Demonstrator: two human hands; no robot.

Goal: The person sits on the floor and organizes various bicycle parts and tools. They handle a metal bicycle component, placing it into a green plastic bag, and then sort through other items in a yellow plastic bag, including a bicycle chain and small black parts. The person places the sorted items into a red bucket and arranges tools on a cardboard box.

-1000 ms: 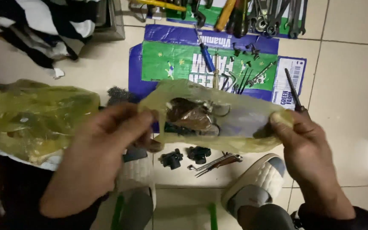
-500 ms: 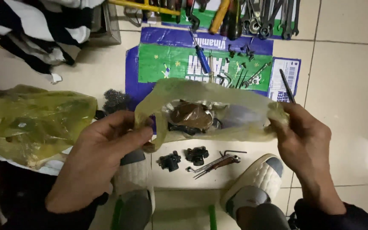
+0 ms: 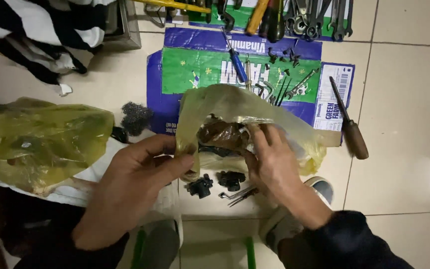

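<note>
Head view, from where I sit: my left hand (image 3: 130,189) pinches the near-left edge of a thin yellowish plastic bag (image 3: 240,112), thumb and fingers closed narrowly on the film and holding its mouth up and open. My right hand (image 3: 274,164) has its fingers pushed in at the bag's opening, curled around the rim; whether they grip something inside or only the plastic I cannot tell. Through the film I see a dark brownish clump of small parts (image 3: 222,134) sitting low in the bag, which hangs just above the tiled floor (image 3: 404,164).

Judging by how things lie, the bag is open and being reached into, but its contents are mostly inside, so the work looks early to midway. Just below the bag, on the floor, lie two small black fittings (image 3: 217,182) and a few thin metal keys (image 3: 237,194). Beyond is a flattened green and blue carton (image 3: 200,67) with a blue-handled screwdriver (image 3: 237,67) and loose bits, a wooden-handled tool (image 3: 349,124) to the right, and a second crumpled yellow bag (image 3: 36,139) to the left.
</note>
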